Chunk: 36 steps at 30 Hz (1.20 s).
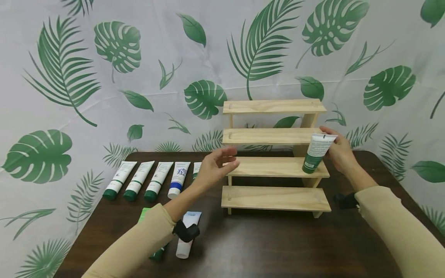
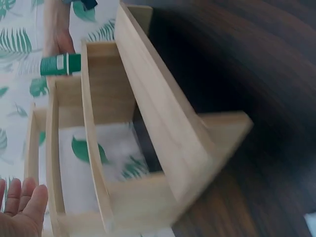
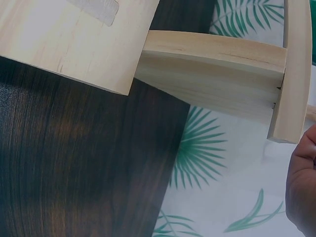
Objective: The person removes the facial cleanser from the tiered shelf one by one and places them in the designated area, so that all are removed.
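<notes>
A white squeeze tube with a green lower part (image 1: 315, 153) leans at the right end of the wooden tiered rack (image 1: 274, 166), its cap end at the second tier from the bottom. My right hand (image 1: 340, 152) holds it from behind on the right, part of the fingers hidden by the tube. In the left wrist view the green cap end (image 2: 61, 64) of that tube shows beside the rack. At the rack's left side, my left hand (image 1: 216, 166) hangs with fingers spread and holds nothing, close to the second tier.
On the dark wooden table (image 1: 264, 243), several white tubes with green caps (image 1: 139, 180) lie in a row at the left, beside a blue-banded tube (image 1: 179, 179). Nearer lie a pale blue and white tube (image 1: 187, 233) and a green tube (image 1: 160, 251) partly under my left sleeve.
</notes>
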Motion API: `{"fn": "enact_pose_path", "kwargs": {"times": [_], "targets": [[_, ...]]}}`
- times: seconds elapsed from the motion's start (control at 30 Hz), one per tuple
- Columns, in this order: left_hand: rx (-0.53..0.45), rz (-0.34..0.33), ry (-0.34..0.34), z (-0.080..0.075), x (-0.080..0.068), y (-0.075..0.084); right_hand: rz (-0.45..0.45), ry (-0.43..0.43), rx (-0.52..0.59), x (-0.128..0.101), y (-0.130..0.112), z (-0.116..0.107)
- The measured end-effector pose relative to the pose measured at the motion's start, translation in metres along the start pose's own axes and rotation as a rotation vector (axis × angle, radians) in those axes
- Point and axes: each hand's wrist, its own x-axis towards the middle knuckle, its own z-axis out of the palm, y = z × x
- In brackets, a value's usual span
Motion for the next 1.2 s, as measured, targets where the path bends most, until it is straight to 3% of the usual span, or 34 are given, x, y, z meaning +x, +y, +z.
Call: {"fn": "enact_pose_path", "kwargs": {"times": [0.17, 0.37, 0.7, 1.03, 1.2], "targets": [[-0.022, 0.040, -0.046, 0.030, 0.018, 0.007, -0.001, 0.008, -0.017, -0.001, -0.001, -0.001], [-0.131, 0.048, -0.090, 0.061, 0.036, 0.014, 0.002, 0.016, -0.041, -0.001, -0.003, 0.001], [-0.121, 0.089, -0.144, 0.108, 0.059, 0.018, 0.014, 0.023, -0.127, -0.001, 0.000, 0.002], [-0.078, 0.147, -0.144, 0.134, 0.073, 0.023, 0.031, 0.038, -0.130, -0.002, -0.002, 0.001], [-0.115, 0.184, -0.140, 0.141, 0.080, 0.026, 0.046, 0.039, -0.112, -0.002, -0.005, 0.001]]}}
